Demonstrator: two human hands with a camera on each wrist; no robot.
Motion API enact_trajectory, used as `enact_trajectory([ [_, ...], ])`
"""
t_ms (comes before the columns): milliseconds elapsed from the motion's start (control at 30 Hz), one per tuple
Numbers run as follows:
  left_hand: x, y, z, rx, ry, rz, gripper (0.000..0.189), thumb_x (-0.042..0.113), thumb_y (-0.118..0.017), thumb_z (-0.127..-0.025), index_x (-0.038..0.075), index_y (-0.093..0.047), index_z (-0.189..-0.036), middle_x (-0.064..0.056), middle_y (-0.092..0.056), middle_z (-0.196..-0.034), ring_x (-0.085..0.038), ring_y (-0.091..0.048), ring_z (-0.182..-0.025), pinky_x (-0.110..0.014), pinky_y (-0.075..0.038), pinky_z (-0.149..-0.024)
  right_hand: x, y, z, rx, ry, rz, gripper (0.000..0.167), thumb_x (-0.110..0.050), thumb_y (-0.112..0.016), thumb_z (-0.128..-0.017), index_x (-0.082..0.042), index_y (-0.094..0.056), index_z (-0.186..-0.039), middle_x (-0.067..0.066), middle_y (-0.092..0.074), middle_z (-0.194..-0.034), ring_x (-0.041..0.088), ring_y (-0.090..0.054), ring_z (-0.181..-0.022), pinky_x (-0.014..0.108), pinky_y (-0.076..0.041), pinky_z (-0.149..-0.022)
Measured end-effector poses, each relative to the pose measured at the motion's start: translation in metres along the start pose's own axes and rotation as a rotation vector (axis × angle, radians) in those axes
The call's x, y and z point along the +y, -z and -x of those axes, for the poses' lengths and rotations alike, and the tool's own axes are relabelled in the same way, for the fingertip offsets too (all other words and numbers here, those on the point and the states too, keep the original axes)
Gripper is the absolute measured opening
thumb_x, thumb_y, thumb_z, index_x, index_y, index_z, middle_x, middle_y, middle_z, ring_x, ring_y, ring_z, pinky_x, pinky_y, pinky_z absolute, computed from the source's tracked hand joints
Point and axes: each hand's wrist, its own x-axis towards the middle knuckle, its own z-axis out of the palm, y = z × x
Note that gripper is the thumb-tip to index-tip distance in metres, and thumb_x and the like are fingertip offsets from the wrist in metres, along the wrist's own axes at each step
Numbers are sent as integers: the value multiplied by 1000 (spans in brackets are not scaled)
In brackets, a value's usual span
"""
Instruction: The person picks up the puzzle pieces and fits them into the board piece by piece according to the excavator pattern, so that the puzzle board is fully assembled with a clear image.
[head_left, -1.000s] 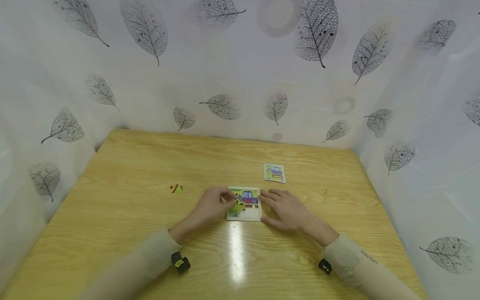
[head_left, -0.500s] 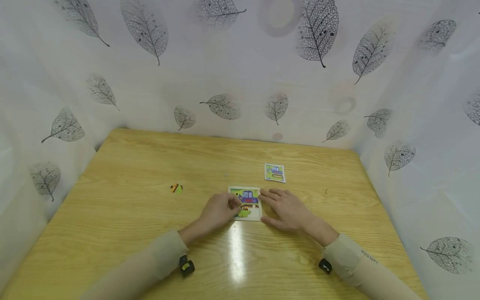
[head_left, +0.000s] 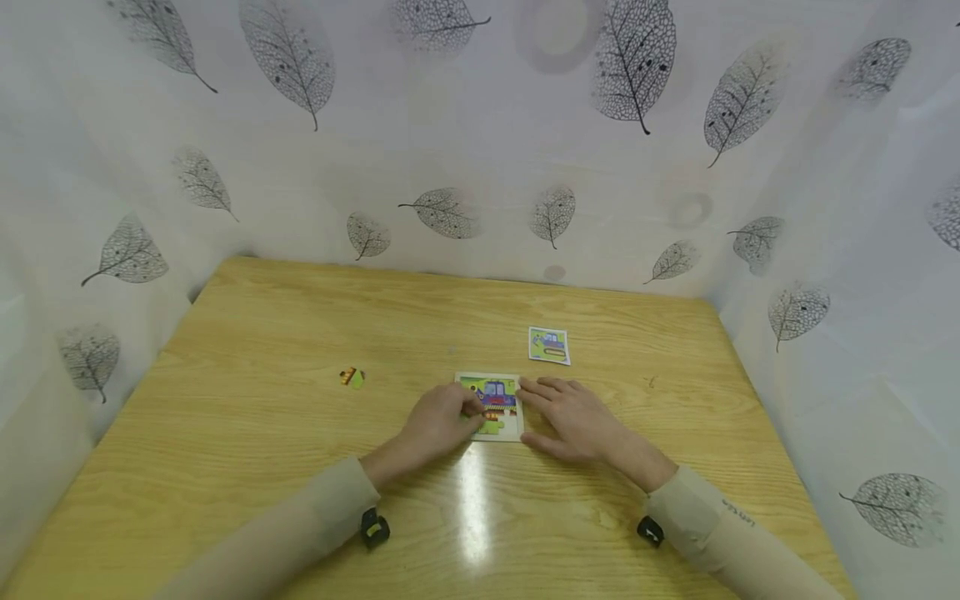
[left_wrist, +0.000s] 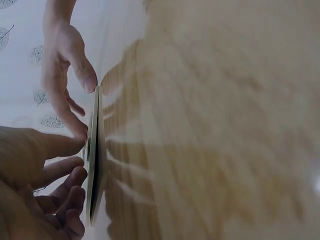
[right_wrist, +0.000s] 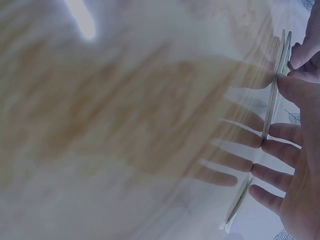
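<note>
A small jigsaw puzzle in a shallow pale tray [head_left: 510, 437] lies on the table, showing a blue and red vehicle on green. At its lower left corner, my left hand [head_left: 442, 421] pinches a green puzzle piece [head_left: 492, 427], partly hidden by the fingers. In the left wrist view, the thumb and forefinger of that left hand [left_wrist: 35, 170] meet at the board's surface. Opposite, my right hand [head_left: 573, 421] lies flat, fingers and thumb extended against the tray's right edge; the right wrist view shows these fingertips [right_wrist: 272, 175] along the rim. A white bare patch shows at the tray's lower right.
One loose puzzle piece [head_left: 352, 377], brown, yellow and green, lies to the left on the wooden table [head_left: 262, 333]. Behind the tray is a square picture card [head_left: 549, 345] of a similar vehicle. A leaf-printed curtain [head_left: 480, 150] stands behind and at the sides.
My left hand has moved right and slightly down over the tray, bringing the green piece from a tilted position into the lower left corner. The right hand has stayed still.
</note>
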Motion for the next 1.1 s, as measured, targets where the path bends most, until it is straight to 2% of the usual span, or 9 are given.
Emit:
enact_trajectory([
  [100, -2, 2, 1, -7, -27, -47, 15, 19, -84, -87, 12, -81, -100, -3, -78, -98, -14, -68, -89, -36, -61, -86, 0, 0, 0, -4, -2, -4, 70, -58, -58, -102, -14, -51, -156, 7, -49, -165, 36, -51, -148, 57, -45, -119],
  [233, -4, 4, 1, -15, -73, -122, 18, 23, -86, -85, 14, -82, -101, 0, -73, -96, -12, -60, -87, -36, -57, -86, 0, 1, 0, -9, -6, -11, 70, -58, -58, -102, -14, -51, -156, 7, -48, -165, 36, -51, -148, 57, -45, -120],
  [500, -2, 7, 2, -30, -167, -245, 16, 24, -84, -88, 14, -83, -100, -1, -78, -98, -14, -63, -88, -34, -58, -86, 0, 1, 0, -15, -11, -10, 70, -58, -58, -102, -14, -50, -157, 7, -48, -166, 36, -51, -148, 57, -44, -120],
  [633, 0, 8, 2, -46, -185, -305, 15, 25, -83, -90, 14, -83, -100, -1, -78, -100, -15, -64, -89, -33, -58, -85, 0, 1, 0, -17, -9, -5, 70, -58, -57, -102, -13, -50, -157, 7, -48, -166, 36, -50, -148, 57, -44, -121],
  [733, 1, 8, 2, -52, -174, -306, 16, 26, -83, -90, 14, -83, -100, -1, -76, -99, -14, -62, -88, -31, -57, -84, 0, 0, 0, -16, -7, 0, 71, -58, -57, -103, -13, -50, -157, 7, -47, -166, 36, -50, -149, 57, -44, -121],
  [900, -8, 12, 3, -25, -127, -241, 18, 26, -83, -90, 14, -81, -104, 0, -71, -95, -13, -59, -84, -31, -55, -78, 1, -1, 0, -12, -9, -3, 71, -57, -57, -103, -13, -50, -157, 7, -47, -166, 36, -50, -149, 57, -44, -120],
  [1000, -19, 21, 6, 14, -67, -225, 22, 29, -79, -92, 14, -79, -109, 0, -71, -98, -15, -62, -89, -34, -57, -82, 1, -1, 1, -13, -8, -1, 71, -58, -56, -103, -14, -49, -157, 7, -47, -166, 36, -50, -149, 57, -44, -121],
  [1100, -31, 38, 11, 55, -16, -226, 27, 30, -76, -95, 11, -78, -115, -5, -74, -107, -21, -67, -100, -42, -60, -91, 1, -1, 1, -15, -6, 5, 71, -58, -55, -103, -14, -49, -158, 7, -47, -166, 35, -50, -149, 56, -44, -121],
])
